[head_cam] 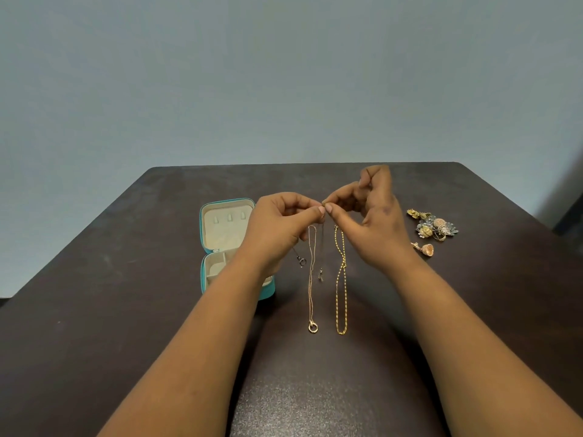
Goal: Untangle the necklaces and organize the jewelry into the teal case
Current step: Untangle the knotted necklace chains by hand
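Head view: thin dark chain pinched

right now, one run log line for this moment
both hands: left hand, right hand pinch thin chain | teal case open | two necklaces flat

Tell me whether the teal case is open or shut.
Open. The teal case lies flat with its lid folded back, showing the cream lining and compartments; the left arm hides part of it.

Dark brown table, plain pale blue-grey wall behind, soft even light
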